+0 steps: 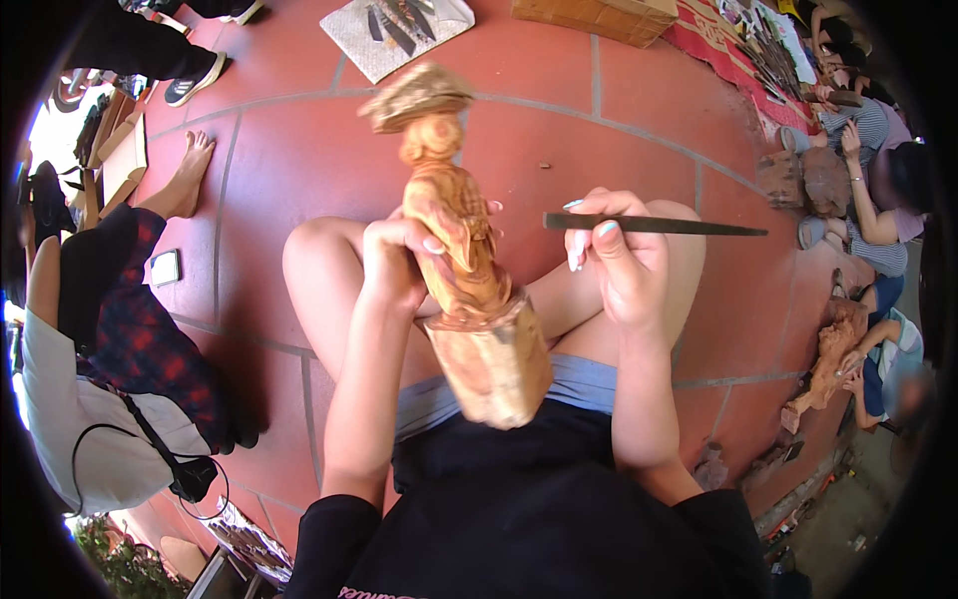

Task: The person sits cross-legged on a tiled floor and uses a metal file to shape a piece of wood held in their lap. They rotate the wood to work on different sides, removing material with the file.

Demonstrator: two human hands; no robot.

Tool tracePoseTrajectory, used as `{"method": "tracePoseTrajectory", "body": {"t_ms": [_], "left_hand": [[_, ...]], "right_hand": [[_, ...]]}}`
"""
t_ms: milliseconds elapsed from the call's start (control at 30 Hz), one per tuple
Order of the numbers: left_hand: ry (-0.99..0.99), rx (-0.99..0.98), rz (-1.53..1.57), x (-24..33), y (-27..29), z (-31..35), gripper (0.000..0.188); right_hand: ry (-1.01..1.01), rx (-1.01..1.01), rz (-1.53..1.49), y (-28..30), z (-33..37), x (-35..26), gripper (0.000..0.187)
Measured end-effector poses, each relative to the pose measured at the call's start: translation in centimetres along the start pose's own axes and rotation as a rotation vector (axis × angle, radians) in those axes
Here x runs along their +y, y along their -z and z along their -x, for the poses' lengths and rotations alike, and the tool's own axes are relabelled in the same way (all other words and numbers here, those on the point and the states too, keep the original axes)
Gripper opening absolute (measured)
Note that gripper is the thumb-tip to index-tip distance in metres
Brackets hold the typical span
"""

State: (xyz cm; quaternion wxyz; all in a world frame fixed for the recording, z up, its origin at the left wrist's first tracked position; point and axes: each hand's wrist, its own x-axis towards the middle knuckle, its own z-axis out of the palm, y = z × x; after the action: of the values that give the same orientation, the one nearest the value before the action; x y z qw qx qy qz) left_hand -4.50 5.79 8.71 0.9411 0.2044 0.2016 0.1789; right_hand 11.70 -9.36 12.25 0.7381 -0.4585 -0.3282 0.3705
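A carved wooden figure (451, 215) with a wide hat-like top and a squared, uncarved base tilts over my lap. My left hand (394, 262) is wrapped around its middle, with the thumb across the front. In my right hand (624, 255) I pinch a thin, dark flat file (659, 226) between thumb and fingers. The file lies nearly level, pointing right, its blunt end toward the figure but apart from it. Part of the figure's far side is hidden, and it looks slightly blurred.
Red floor tiles (529, 120) surround my crossed legs. A white sheet (349, 45) with dark tools and a cardboard box (599, 15) lie ahead. A phone (167, 267) rests near a seated person at left. Several people sit at right, near a carved wood piece (823, 364).
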Motion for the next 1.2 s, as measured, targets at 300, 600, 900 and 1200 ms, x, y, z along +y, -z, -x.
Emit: {"method": "tracePoseTrajectory", "body": {"t_ms": [300, 600, 900, 1200], "left_hand": [[0.670, -0.121, 0.272, -7.6, 2.9, -2.4, 0.064], [0.536, -0.262, -0.166, -7.4, 0.4, -2.1, 0.087], [0.333, -0.270, -1.016, -7.8, -5.0, -0.7, 0.087], [0.258, -0.194, -1.307, -9.0, -8.0, 1.2, 0.083]], "right_hand": [[0.137, -0.130, 0.475, 5.4, 0.2, -0.6, 0.013], [0.325, -0.182, 0.731, 5.9, 1.1, -2.3, 0.010], [0.352, -0.108, 0.919, 6.3, 1.7, -4.9, 0.012], [0.329, -0.129, 1.136, 6.2, 3.0, -8.0, 0.014]]}}
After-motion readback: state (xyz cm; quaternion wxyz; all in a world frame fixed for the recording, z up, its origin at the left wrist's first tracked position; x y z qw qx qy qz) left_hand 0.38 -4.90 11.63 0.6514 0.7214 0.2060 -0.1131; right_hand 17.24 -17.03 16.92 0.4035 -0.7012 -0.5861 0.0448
